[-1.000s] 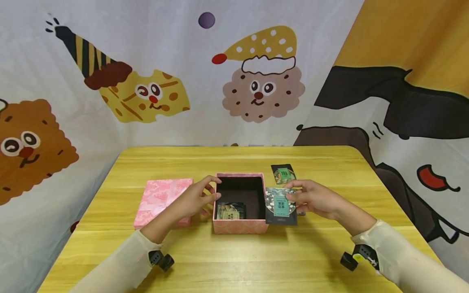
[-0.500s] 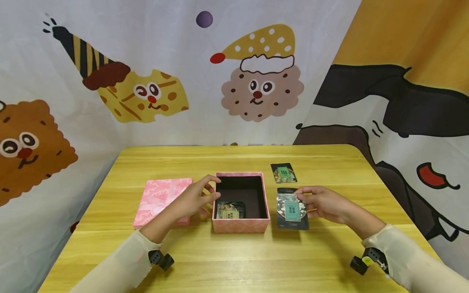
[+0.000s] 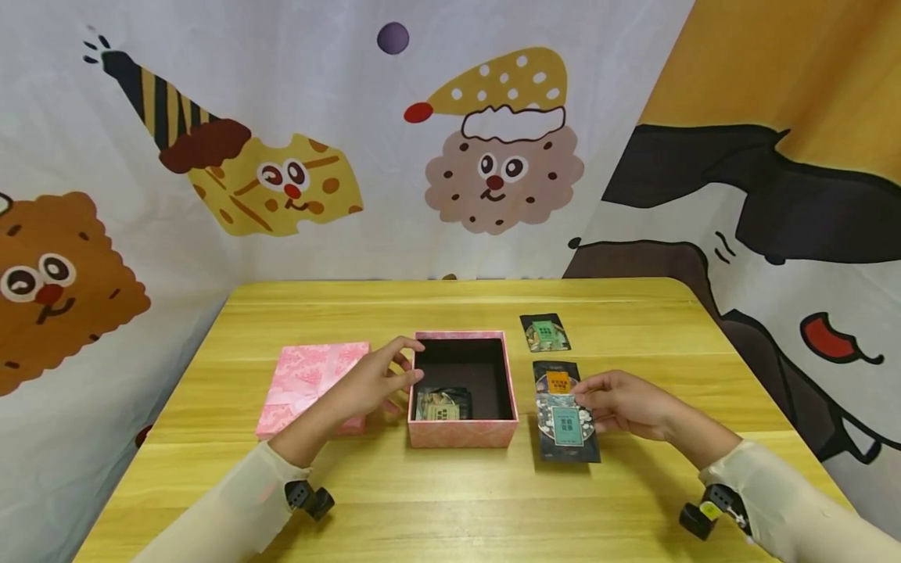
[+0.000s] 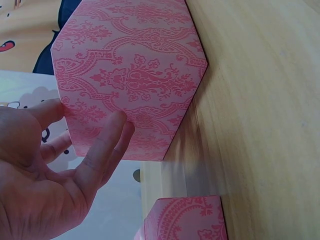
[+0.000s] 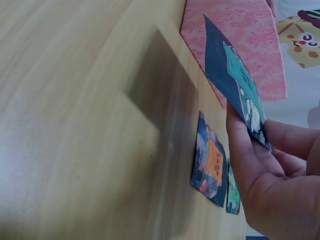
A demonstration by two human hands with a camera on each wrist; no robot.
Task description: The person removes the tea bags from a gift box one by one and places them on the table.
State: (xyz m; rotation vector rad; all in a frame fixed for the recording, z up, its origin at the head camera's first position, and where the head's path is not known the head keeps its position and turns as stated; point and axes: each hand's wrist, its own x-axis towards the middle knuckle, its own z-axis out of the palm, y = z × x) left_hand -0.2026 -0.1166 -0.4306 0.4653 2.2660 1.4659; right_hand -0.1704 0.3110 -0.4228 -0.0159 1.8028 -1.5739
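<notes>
My left hand (image 3: 383, 374) touches the left side of an open pink patterned box (image 3: 462, 435), fingertips on its rim and wall. In the left wrist view the fingers (image 4: 102, 150) spread against the box wall. One sachet (image 3: 442, 405) lies inside the box, at its near left. Right of the box, my right hand (image 3: 622, 405) pinches a dark sachet with a teal label (image 3: 568, 426) between thumb and fingers. That sachet hangs above the table in the right wrist view, casting a shadow. Behind it lies a sachet with an orange label (image 5: 214, 162), partly covered in the head view.
A pink lid with a ribbon (image 3: 310, 383) lies left of the box, partly behind the left forearm. Farther back on the right is a green-label sachet (image 3: 545, 333). The wooden table (image 3: 464, 508) ends at a cartoon-printed cloth (image 3: 394, 156).
My right hand has carried the teal-label sachet from beside the box's right wall to the right and nearer me, uncovering the orange-label sachet. The left hand has stayed on the box.
</notes>
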